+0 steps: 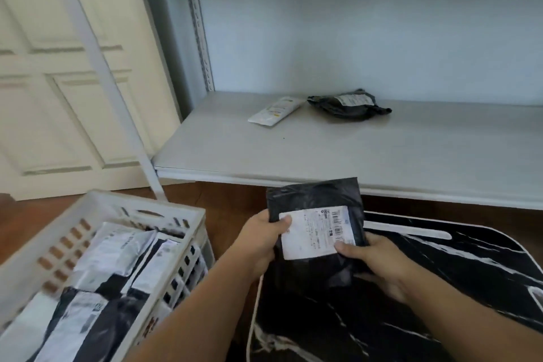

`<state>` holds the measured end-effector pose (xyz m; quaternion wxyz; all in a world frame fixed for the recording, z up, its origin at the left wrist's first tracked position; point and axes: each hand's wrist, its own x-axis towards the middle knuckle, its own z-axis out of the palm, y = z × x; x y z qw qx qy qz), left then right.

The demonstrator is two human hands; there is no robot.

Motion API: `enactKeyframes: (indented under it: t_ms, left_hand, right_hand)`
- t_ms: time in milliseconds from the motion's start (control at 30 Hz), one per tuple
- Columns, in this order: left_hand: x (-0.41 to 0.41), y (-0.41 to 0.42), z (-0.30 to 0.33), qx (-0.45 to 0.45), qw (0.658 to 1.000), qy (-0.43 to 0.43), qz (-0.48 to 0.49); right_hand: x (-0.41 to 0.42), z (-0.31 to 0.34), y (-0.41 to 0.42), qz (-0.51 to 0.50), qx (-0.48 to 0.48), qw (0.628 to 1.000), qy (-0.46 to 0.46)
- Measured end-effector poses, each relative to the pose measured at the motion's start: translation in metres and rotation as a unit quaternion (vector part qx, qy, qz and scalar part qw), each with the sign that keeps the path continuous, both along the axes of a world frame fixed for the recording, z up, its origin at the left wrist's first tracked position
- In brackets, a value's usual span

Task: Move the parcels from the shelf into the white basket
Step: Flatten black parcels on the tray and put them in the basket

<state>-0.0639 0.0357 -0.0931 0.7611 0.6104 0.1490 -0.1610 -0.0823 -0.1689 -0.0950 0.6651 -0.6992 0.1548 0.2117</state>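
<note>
Closest to you, your left hand (258, 239) and right hand (368, 263) share one black parcel (317, 232). Each grip is clamped on it, thumbs pressing the white shipping label (316, 233) on its face, fingers curled behind. You hold the parcel in the air just right of the white basket (188, 232), in front of the shelf and no longer on it.

The white basket sits on the wooden floor (232, 200) and already holds a good many parcels, black and grey bags with labels, heaped nearly to its rim. That suggests most of the job is done.

Right of the basket, under your hands, lies a black mat with white streaks (440, 288).

Beyond the basket, on the shelf (382, 153), two things remain toward the back: a second black parcel (349, 106) and, just left of it, a white tube-shaped packet (276, 112). So, by my reading, three items are left: the one in your hands, then those two.
</note>
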Motion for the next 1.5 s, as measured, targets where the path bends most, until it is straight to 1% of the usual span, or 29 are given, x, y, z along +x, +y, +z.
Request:
enactKeyframes:
  t_ms: [67,133,167,233,333,433,500,600,633,700,733,767,800,833,867,900,967,1033,1100,1167,1200,1300,1333,1400,1500]
  left_hand:
    - [-0.011,0.039,0.001,-0.042,0.999,-0.006,0.022]
    - [-0.022,0.07,0.0,-0.03,0.999,-0.005,0.011]
    - [-0.026,0.084,-0.002,-0.012,0.999,-0.013,0.031]
    - [-0.03,0.112,-0.002,0.023,0.991,-0.038,0.125]
    - [-0.032,0.162,-0.009,0.037,0.956,-0.025,0.29]
    - [-0.034,0.214,-0.028,0.049,0.91,0.024,0.411]
    - [-0.036,0.248,-0.042,0.075,0.879,0.052,0.468]
    - [-0.036,0.28,-0.055,0.099,0.853,0.07,0.508]
    - [-0.034,0.287,-0.06,0.134,0.844,0.092,0.512]
    - [-0.032,0.299,-0.075,0.236,0.829,0.16,0.482]
    - [-0.03,0.304,-0.085,0.282,0.825,0.194,0.449]
    - [-0.029,0.306,-0.095,0.317,0.829,0.221,0.405]
    - [-0.027,0.305,-0.101,0.356,0.84,0.234,0.336]
    - [-0.024,0.301,-0.107,0.394,0.857,0.227,0.243]
    - [-0.02,0.294,-0.113,0.417,0.87,0.212,0.157]
    - [-0.016,0.287,-0.117,0.428,0.878,0.193,0.093]
    - [-0.009,0.275,-0.121,0.414,0.89,0.187,0.031]
    - [-0.001,0.266,-0.126,0.431,0.881,0.194,-0.008]
    - [0.001,0.267,-0.126,0.473,0.859,0.192,-0.021]
    - [0.004,0.262,-0.12,0.517,0.839,0.172,-0.008]
    - [0.006,0.258,-0.114,0.533,0.833,0.148,0.014]
    - [0.011,0.24,-0.092,0.538,0.829,0.066,0.14]
    - [0.013,0.228,-0.082,0.543,0.824,0.045,0.154]
    - [0.014,0.2,-0.062,0.567,0.812,-0.001,0.135]
    - [0.014,0.153,-0.034,0.589,0.797,-0.108,0.082]
  right_hand:
    - [0.011,0.011,0.042,0.002,-0.008,0.999,-0.032]
    - [0.02,0.021,0.083,0.017,-0.029,0.997,-0.075]
    - [0.024,0.025,0.104,0.026,-0.046,0.994,-0.095]
    - [0.033,0.033,0.146,0.026,-0.057,0.99,-0.127]
    - [0.046,0.032,0.211,0.043,-0.036,0.988,-0.146]
    - [0.047,0.03,0.262,0.095,0.003,0.987,-0.131]
    - [0.046,0.023,0.292,0.141,-0.028,0.981,-0.129]
    - [0.045,0.006,0.315,0.202,-0.096,0.963,-0.152]
    - [0.046,-0.001,0.319,0.223,-0.122,0.954,-0.159]
    - [0.049,-0.014,0.325,0.287,-0.193,0.919,-0.191]
    - [0.051,-0.021,0.325,0.325,-0.232,0.892,-0.211]
    - [0.052,-0.029,0.325,0.362,-0.265,0.864,-0.229]
    - [0.052,-0.036,0.324,0.395,-0.29,0.839,-0.238]
    - [0.052,-0.043,0.324,0.421,-0.314,0.815,-0.244]
    - [0.05,-0.048,0.324,0.444,-0.332,0.794,-0.248]
    - [0.049,-0.054,0.325,0.463,-0.343,0.776,-0.258]
    - [0.049,-0.061,0.327,0.481,-0.353,0.756,-0.271]
    - [0.052,-0.064,0.324,0.484,-0.357,0.752,-0.272]
    - [0.056,-0.062,0.326,0.485,-0.35,0.755,-0.268]
    - [0.059,-0.058,0.322,0.479,-0.349,0.759,-0.269]
    - [0.06,-0.054,0.319,0.475,-0.351,0.76,-0.271]
    - [0.064,-0.039,0.304,0.451,-0.37,0.763,-0.279]
    - [0.067,-0.033,0.293,0.435,-0.377,0.768,-0.281]
    - [0.07,-0.023,0.268,0.414,-0.389,0.772,-0.284]
    - [0.081,-0.01,0.226,0.388,-0.425,0.758,-0.308]
